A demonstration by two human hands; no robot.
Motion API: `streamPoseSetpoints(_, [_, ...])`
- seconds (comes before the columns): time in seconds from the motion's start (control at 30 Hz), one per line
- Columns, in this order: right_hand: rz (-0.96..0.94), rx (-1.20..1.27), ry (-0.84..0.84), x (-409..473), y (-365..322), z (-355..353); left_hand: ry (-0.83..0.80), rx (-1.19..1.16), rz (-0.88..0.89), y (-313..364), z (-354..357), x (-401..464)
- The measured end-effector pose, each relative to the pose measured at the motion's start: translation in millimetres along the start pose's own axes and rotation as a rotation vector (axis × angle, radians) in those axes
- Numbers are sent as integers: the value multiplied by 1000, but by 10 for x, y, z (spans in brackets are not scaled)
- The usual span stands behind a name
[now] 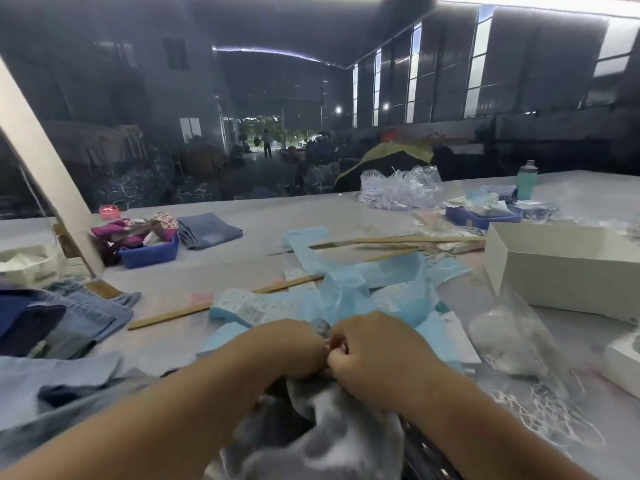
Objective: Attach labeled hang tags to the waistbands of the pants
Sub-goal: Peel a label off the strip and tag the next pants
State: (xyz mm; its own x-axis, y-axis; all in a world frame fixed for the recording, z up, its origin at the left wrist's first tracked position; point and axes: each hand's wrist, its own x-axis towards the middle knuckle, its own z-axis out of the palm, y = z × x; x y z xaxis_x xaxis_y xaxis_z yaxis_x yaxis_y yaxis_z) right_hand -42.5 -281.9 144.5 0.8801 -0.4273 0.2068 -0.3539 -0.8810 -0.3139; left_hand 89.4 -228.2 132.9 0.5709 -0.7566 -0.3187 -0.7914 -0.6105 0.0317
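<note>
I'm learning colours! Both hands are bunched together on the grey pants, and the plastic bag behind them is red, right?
Not quite. Both hands, left hand and right hand, are together on the grey pants, but the head view shows the plastic bag is light blue.

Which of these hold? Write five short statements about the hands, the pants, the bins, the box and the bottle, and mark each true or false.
1. Both hands, left hand and right hand, meet over the grey pants. True.
2. The white box lies to the left of the hands. False: it is to the right.
3. The left blue bin holds pink and floral cloth. True.
4. The teal bottle lies on its side. False: it stands upright at the far right.
5. Folded jeans lie right of that bin. True.
</note>
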Motion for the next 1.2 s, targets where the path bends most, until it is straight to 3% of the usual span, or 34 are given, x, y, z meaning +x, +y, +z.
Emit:
streamPoseSetpoints(0.1, [118, -120, -95, 516, -99, -97, -273, -205, -123, -262, -456, 222])
streamPoseSetpoints(0.17, [179, -209, -146, 986, -155, -34, -133, -137, -167, -487, -652, 464])
streamPoseSetpoints(0.23, [247, -221, -219, 1479, -192, 155, 162, 9, -193, -713, -735, 798])
streamPoseSetpoints(0.3, [312, -114, -274, 1855, -161, 505, 338, -50, -254, -928, -669, 1191])
streamPoseSetpoints(0.4, [431, 9, -287, 2026, 147, 1120, 390, -232, -338, -1158, -87, 1676])
streamPoseSetpoints(0.5, [542, 55, -316, 2056, 672, 1444, 324, -407, -340, -1401, 753, 1991])
streamPoseSetpoints(0.57, [617, 80, -248, 2112, 910, 1516, 376, -448, -341, -1546, 942, 2158])
streamPoseSetpoints(0.63, [612, 67, -371, 2176, 984, 1621, 443, -496, -324, -1598, 909, 2230])
streamPoseSetpoints(0.73, [574, 119, -508, 2202, 916, 1680, 254, -407, -182, -1503, 918, 2250])
streamPoseSetpoints(0.97, [549, 180, -442, 2159, 950, 1633, 13, -497, -42, -1504, 964, 2212])
streamPoseSetpoints(1.07, [562, 266, -324, 2185, 978, 1678, 14, -446, 26, -1400, 969, 2207])
streamPoseSetpoints(1.2, [516, 326, -310, 2214, 986, 1718, 99, -343, 68, -1346, 991, 2228])
